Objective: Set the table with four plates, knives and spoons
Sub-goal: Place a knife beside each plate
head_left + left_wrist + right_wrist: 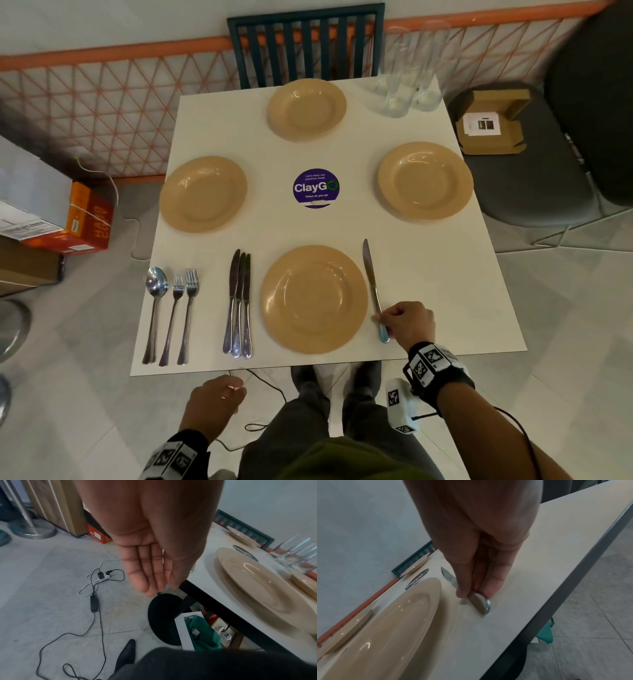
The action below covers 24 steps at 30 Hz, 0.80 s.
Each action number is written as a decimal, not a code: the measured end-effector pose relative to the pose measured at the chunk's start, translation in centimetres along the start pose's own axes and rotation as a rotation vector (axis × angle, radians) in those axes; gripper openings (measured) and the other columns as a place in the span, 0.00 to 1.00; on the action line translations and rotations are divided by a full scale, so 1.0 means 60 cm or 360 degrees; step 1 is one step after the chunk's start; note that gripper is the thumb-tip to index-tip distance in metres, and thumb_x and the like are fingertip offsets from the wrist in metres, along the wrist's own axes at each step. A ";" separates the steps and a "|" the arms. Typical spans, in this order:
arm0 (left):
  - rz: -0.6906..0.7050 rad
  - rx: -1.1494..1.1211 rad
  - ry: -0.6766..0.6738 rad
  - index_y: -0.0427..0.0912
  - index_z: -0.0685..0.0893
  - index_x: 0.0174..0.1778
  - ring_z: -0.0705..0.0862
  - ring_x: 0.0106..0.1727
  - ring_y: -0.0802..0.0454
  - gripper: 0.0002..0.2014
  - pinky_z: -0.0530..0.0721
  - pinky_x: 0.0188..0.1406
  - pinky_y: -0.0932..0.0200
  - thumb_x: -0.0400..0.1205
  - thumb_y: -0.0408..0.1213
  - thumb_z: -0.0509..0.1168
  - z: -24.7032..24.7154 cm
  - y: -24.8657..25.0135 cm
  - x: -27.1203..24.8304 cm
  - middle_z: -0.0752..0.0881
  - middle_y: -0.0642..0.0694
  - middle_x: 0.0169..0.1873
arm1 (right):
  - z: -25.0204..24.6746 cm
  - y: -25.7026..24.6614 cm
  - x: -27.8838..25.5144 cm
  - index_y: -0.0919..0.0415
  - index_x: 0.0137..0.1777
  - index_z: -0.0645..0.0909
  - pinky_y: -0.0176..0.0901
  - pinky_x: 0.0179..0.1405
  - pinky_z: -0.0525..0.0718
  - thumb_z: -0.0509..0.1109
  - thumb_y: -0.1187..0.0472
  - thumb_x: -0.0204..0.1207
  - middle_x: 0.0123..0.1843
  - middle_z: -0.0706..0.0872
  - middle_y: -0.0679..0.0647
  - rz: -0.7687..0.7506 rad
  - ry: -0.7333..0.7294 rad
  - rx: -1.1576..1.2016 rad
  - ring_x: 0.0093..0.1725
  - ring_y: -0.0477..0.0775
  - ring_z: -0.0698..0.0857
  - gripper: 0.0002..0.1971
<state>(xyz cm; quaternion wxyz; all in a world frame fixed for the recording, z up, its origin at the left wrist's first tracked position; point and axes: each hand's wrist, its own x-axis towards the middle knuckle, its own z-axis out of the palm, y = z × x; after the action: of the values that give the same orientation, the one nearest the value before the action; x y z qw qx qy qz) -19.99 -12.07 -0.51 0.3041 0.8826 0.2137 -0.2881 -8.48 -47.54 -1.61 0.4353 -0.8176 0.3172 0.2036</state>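
the right hand (406,322) pinches the handle end of a knife (371,284) lying just right of the near plate (313,298), blade pointing away, while the left hand (214,401) hangs relaxed and empty, nearer the spare knives (238,305).

white table (428,281) — plates (313,298), cutlery (238,305), glasses (404,85), sticker (315,187).

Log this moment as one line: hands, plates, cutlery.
right hand pinches knife handle beside near plate | left hand idle | four plates down | three knives waiting
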 end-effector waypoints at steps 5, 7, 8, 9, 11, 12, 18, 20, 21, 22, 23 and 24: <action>-0.0066 0.0038 -0.0107 0.50 0.87 0.46 0.90 0.37 0.55 0.02 0.88 0.50 0.52 0.80 0.40 0.70 -0.011 -0.021 0.007 0.90 0.48 0.46 | 0.005 -0.014 -0.007 0.54 0.27 0.87 0.46 0.43 0.85 0.84 0.52 0.65 0.31 0.90 0.53 0.0034 0.0049 -0.0135 0.39 0.57 0.88 0.12; -0.0063 -0.0013 -0.0038 0.54 0.87 0.40 0.90 0.34 0.54 0.04 0.88 0.49 0.51 0.78 0.39 0.72 -0.021 -0.017 0.010 0.91 0.50 0.42 | 0.008 -0.016 -0.011 0.54 0.26 0.87 0.45 0.43 0.85 0.81 0.53 0.66 0.30 0.90 0.53 0.0025 0.0047 -0.0183 0.40 0.56 0.88 0.11; -0.0056 -0.0055 -0.0001 0.55 0.87 0.38 0.90 0.34 0.54 0.05 0.88 0.49 0.50 0.78 0.39 0.72 -0.026 -0.015 0.013 0.91 0.52 0.41 | 0.009 -0.017 -0.012 0.55 0.25 0.87 0.45 0.43 0.85 0.80 0.54 0.67 0.28 0.89 0.52 0.0022 0.0044 -0.0197 0.39 0.55 0.88 0.12; -0.0028 -0.0074 0.0030 0.55 0.87 0.37 0.90 0.34 0.55 0.05 0.88 0.48 0.49 0.78 0.40 0.72 -0.032 -0.012 0.017 0.91 0.54 0.39 | 0.011 -0.019 -0.015 0.55 0.24 0.87 0.44 0.43 0.84 0.79 0.55 0.68 0.28 0.89 0.51 0.0017 0.0045 -0.0211 0.38 0.54 0.87 0.12; 0.0076 -0.0073 0.0068 0.57 0.87 0.36 0.89 0.36 0.57 0.04 0.89 0.46 0.49 0.78 0.45 0.71 -0.046 -0.005 0.028 0.91 0.56 0.38 | 0.013 -0.021 -0.018 0.53 0.24 0.87 0.43 0.41 0.81 0.79 0.56 0.69 0.28 0.89 0.51 0.0011 0.0063 -0.0230 0.37 0.53 0.86 0.12; 0.0121 -0.0093 0.0089 0.56 0.87 0.37 0.89 0.38 0.58 0.04 0.89 0.45 0.49 0.78 0.45 0.71 -0.053 0.000 0.035 0.91 0.57 0.38 | 0.015 -0.022 -0.020 0.52 0.25 0.87 0.42 0.41 0.80 0.79 0.55 0.69 0.28 0.88 0.51 0.0009 0.0069 -0.0233 0.37 0.54 0.86 0.12; 0.0149 -0.0076 0.0360 0.54 0.87 0.41 0.88 0.40 0.57 0.05 0.86 0.47 0.53 0.79 0.38 0.69 -0.088 0.048 0.081 0.89 0.57 0.35 | 0.025 -0.024 -0.032 0.51 0.26 0.86 0.43 0.41 0.82 0.78 0.58 0.67 0.29 0.88 0.51 -0.0020 0.0094 -0.0276 0.37 0.56 0.86 0.10; 0.0051 -0.0095 0.0437 0.52 0.86 0.46 0.87 0.44 0.53 0.03 0.84 0.51 0.51 0.80 0.41 0.68 -0.094 0.061 0.095 0.88 0.57 0.39 | 0.028 -0.023 -0.035 0.51 0.28 0.88 0.43 0.41 0.80 0.79 0.57 0.67 0.30 0.89 0.51 -0.0023 0.0102 -0.0287 0.39 0.57 0.86 0.08; 0.0004 -0.0075 0.0468 0.50 0.86 0.50 0.86 0.47 0.51 0.05 0.82 0.55 0.50 0.80 0.42 0.68 -0.096 0.064 0.103 0.88 0.55 0.42 | 0.029 -0.022 -0.035 0.51 0.29 0.88 0.43 0.42 0.80 0.79 0.56 0.68 0.32 0.89 0.51 -0.0023 0.0112 -0.0285 0.40 0.57 0.86 0.07; -0.0026 -0.0048 0.0477 0.49 0.86 0.54 0.85 0.50 0.50 0.08 0.81 0.57 0.49 0.80 0.43 0.67 -0.097 0.069 0.109 0.88 0.53 0.45 | 0.030 -0.021 -0.035 0.50 0.30 0.88 0.43 0.42 0.80 0.79 0.55 0.68 0.33 0.89 0.50 -0.0025 0.0123 -0.0280 0.41 0.57 0.86 0.07; -0.0051 -0.0023 0.0467 0.48 0.85 0.56 0.84 0.52 0.49 0.10 0.80 0.59 0.49 0.81 0.44 0.67 -0.097 0.074 0.115 0.88 0.52 0.48 | 0.030 -0.021 -0.036 0.49 0.29 0.87 0.43 0.42 0.80 0.80 0.55 0.68 0.33 0.89 0.50 -0.0031 0.0131 -0.0274 0.41 0.57 0.86 0.08; -0.0073 -0.0008 0.0449 0.47 0.84 0.58 0.84 0.52 0.49 0.12 0.78 0.58 0.51 0.81 0.45 0.66 -0.098 0.079 0.119 0.88 0.51 0.50 | 0.031 -0.019 -0.036 0.49 0.29 0.87 0.44 0.42 0.81 0.80 0.55 0.68 0.34 0.89 0.49 -0.0038 0.0138 -0.0274 0.41 0.57 0.86 0.08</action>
<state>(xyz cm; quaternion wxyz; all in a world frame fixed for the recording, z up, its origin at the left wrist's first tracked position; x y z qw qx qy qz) -9.82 -10.18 0.73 0.2666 0.9084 0.2750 -0.1674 -9.30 -44.76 -0.63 0.3517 -0.8637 0.3073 0.1893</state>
